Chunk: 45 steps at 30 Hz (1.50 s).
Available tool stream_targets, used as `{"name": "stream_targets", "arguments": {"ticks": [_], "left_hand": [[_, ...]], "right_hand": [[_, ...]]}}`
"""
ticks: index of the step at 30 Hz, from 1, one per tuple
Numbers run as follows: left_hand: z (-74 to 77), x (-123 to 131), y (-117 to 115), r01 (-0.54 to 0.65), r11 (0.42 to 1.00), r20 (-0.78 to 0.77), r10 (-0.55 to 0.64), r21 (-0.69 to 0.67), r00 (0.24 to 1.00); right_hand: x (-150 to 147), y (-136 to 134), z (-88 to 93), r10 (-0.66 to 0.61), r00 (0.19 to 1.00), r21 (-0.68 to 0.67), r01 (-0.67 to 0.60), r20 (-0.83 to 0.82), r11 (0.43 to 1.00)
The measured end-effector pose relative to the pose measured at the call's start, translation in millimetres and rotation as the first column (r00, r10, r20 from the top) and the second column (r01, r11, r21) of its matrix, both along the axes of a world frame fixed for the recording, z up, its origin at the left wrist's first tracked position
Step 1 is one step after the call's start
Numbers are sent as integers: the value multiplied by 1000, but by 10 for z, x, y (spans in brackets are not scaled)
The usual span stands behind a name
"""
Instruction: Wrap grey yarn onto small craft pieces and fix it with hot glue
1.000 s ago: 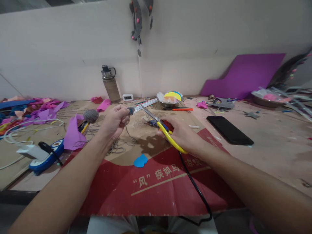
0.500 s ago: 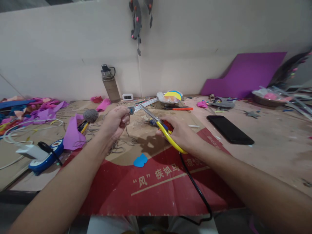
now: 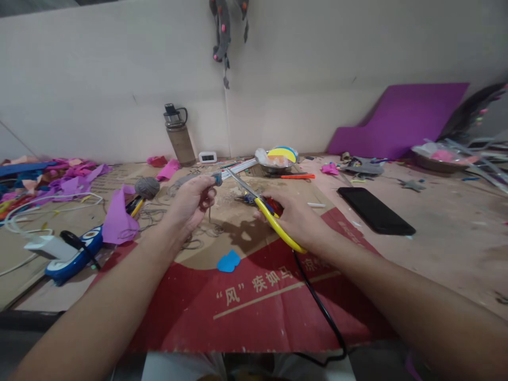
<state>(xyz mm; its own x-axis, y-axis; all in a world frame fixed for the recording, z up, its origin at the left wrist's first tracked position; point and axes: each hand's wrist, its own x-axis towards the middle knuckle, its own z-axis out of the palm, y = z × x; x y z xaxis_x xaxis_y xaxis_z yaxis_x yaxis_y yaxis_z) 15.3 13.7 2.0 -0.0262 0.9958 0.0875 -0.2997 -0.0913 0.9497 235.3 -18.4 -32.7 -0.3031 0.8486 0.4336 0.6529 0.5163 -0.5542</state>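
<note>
- Left hand (image 3: 190,203): fingers curled shut, pinching a small grey piece (image 3: 216,179) with a blue tip. A thin grey thread (image 3: 209,211) hangs below the fist.
- Right hand (image 3: 297,219): closed round the glossy yellow loop handles of the scissors (image 3: 273,223). The slim metal blades slant up and left, tips just beside the small grey piece.
- Grey yarn ball (image 3: 147,187): round and fuzzy, on the desk (image 3: 436,233) left of the left hand.
- Red-and-brown cardboard sheet (image 3: 246,301): flat beneath both hands. A blue cut-out (image 3: 229,261) lies on it.

Yellow-handled scissors (image 3: 265,211) tilt up-left, blade tips beside a small grey-blue piece (image 3: 216,179).
</note>
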Motion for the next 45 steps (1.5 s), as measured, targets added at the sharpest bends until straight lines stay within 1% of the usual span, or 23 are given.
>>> {"name": "stream_targets", "arguments": {"ticks": [4, 7, 10, 12, 14, 16, 17, 18, 20, 22, 23, 25, 27, 29, 31, 34, 35, 36, 38, 41, 42, 43, 45], "left_hand": [[-9, -36, 31, -86, 990, -46, 91, 109, 995], [10, -66, 43, -148, 974, -60, 160, 170, 985], [19, -84, 49, -137, 971, -85, 157, 197, 984], [14, -88, 52, -110, 975, -88, 129, 195, 988], [6, -85, 54, -95, 978, -96, 114, 183, 989], [2, -77, 52, -87, 980, -119, 110, 180, 987], [1, -73, 51, -83, 980, -132, 108, 183, 985], [2, -69, 49, -80, 979, -140, 107, 188, 984], [4, -65, 46, -76, 977, -141, 106, 200, 984], [6, -62, 43, -76, 977, -121, 101, 200, 988], [7, -59, 41, -67, 979, -110, 90, 195, 990], [10, -50, 32, -45, 984, -108, 64, 173, 992], [12, -36, 20, -25, 987, -124, 45, 157, 991], [11, -25, 10, -5, 988, -140, 27, 154, 990], [8, -24, 8, 10, 989, -142, 11, 149, 990], [5, -38, 15, 7, 990, -128, 11, 143, 992], [7, -42, 16, 1, 989, -121, 17, 148, 992], [9, -44, 15, -3, 988, -116, 22, 155, 993], [16, -40, 7, -9, 985, -106, 27, 171, 994], [23, -26, -9, -6, 982, -91, 24, 191, 996], [24, -23, -11, -5, 980, -84, 22, 197, 996], [24, -23, -11, -7, 979, -74, 22, 204, 997], [23, -30, -3, -9, 978, -49, 19, 209, 999]], "right_hand": [[36, -20, 52, -49, 996, -75, 55, 78, 996], [42, -50, 67, -49, 983, -110, 70, 177, 991], [1, -117, 58, -22, 954, -131, 64, 300, 989], [-36, -181, 60, 23, 929, -141, 31, 369, 990], [-54, -244, 87, 108, 910, -167, -43, 401, 985], [-34, -279, 144, 184, 904, -180, -121, 386, 976], [-9, -279, 178, 186, 912, -170, -131, 366, 977], [25, -265, 211, 158, 925, -150, -111, 346, 982], [115, -197, 256, 21, 948, -80, 5, 319, 997], [212, -85, 243, -125, 939, -2, 133, 319, 991], [255, -18, 209, -160, 930, 30, 160, 330, 987], [316, 122, 103, -147, 923, 69, 130, 357, 989], [332, 253, -8, -90, 914, 90, 59, 395, 994], [314, 349, -61, -65, 904, 84, 32, 422, 996], [284, 389, -35, -103, 887, 69, 80, 450, 994], [250, 359, 63, -271, 859, 74, 265, 435, 961], [239, 341, 82, -299, 854, 59, 304, 425, 951], [225, 328, 86, -298, 855, 23, 319, 424, 947], [187, 325, 56, -239, 868, -104, 312, 436, 944], [120, 368, -2, -173, 878, -299, 329, 447, 896], [106, 381, -2, -172, 879, -313, 333, 444, 890], [99, 388, 9, -173, 885, -295, 321, 433, 900], [108, 378, 56, -179, 910, -180, 260, 374, 949]]}}
